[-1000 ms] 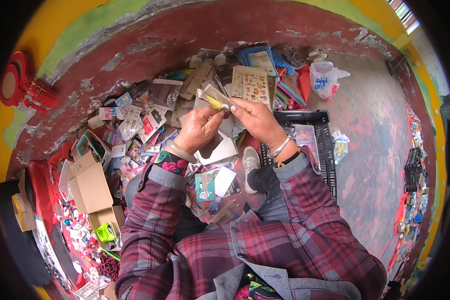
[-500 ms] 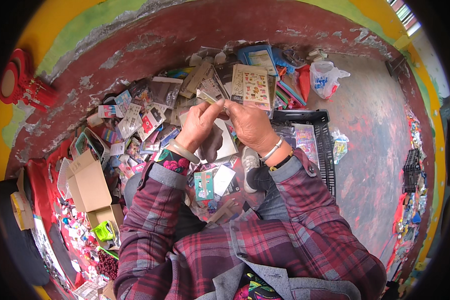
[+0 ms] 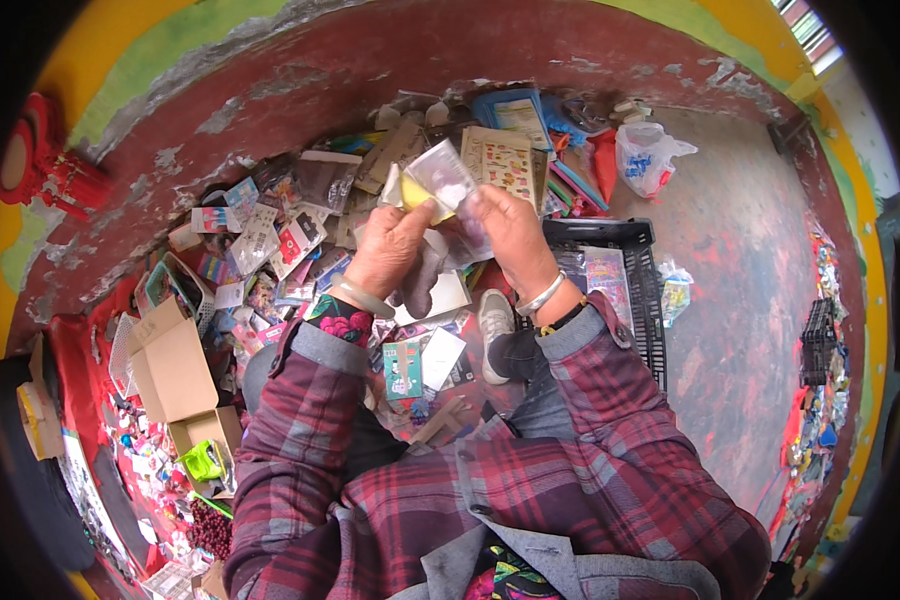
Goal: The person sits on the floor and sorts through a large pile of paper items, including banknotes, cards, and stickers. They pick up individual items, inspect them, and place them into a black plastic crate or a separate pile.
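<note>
A clear plastic sleeve [image 3: 442, 170] with a yellow piece [image 3: 413, 192] in or behind it is stretched between my hands. My left hand [image 3: 388, 245] pinches the yellow side between thumb and fingers. At the other edge, my right hand [image 3: 515, 235] grips the clear plastic. Just beneath my left hand is a dark grey, soft-looking thing [image 3: 427, 272], partly covered; I cannot make out its kind. Beyond my hands, a stack of sticker sheets [image 3: 506, 165] lies on the pile. Closer to my legs are a green card pack [image 3: 403, 370] and a white card [image 3: 442, 358].
A black plastic crate [image 3: 653, 300] stands to the right, with a white plastic bag [image 3: 642, 160] farther off. On the left are an open cardboard box [image 3: 175, 370] and a white basket [image 3: 198, 290]. A peeling red wall [image 3: 370, 60] curves behind the pile. My shoe [image 3: 495, 335] is near the crate.
The plastic sleeve has unfolded and now shows flat, with yellow visible. My hands have moved apart, the right one slightly to the right and the left one a little nearer.
</note>
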`<state>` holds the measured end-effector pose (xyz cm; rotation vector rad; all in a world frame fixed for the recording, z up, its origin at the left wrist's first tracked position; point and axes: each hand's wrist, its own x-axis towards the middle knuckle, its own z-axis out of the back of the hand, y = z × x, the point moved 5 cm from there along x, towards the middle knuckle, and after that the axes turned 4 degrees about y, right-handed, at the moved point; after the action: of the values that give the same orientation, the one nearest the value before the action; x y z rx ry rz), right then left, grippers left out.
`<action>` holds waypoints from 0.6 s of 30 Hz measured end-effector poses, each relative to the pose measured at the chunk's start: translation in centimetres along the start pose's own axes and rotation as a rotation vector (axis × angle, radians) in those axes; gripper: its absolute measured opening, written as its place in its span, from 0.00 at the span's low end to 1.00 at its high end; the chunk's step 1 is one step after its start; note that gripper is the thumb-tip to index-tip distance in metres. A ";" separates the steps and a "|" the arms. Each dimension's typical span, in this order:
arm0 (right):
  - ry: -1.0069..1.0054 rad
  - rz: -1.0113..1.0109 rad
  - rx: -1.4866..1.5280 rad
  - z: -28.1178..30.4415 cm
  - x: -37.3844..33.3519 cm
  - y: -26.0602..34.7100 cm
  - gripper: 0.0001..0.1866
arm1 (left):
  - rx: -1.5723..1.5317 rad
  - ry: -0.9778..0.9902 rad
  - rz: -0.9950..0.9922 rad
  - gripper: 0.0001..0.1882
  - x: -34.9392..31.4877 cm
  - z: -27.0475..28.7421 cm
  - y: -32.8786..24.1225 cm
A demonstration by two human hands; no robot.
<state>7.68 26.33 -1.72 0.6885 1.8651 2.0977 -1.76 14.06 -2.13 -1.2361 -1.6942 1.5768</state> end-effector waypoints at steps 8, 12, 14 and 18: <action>-0.206 -0.196 0.846 4.3 1.3 -1.4 0.10 | 0.441 -0.268 -0.085 0.17 1.2 3.5 1.1; -0.230 -0.163 0.859 4.9 1.4 -1.8 0.10 | 0.707 -0.302 -0.335 0.12 0.9 2.9 -1.0; -0.187 -0.179 0.867 4.7 1.4 -1.6 0.09 | 0.641 -0.323 -0.507 0.10 0.6 2.4 -2.1; -0.064 -0.194 0.863 4.1 1.4 -1.2 0.11 | 0.456 -0.247 -0.493 0.07 -0.2 3.1 -3.3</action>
<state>8.41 30.75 -2.34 0.6739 2.6492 1.0747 -5.18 12.65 0.47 -0.3757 -1.5031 1.7068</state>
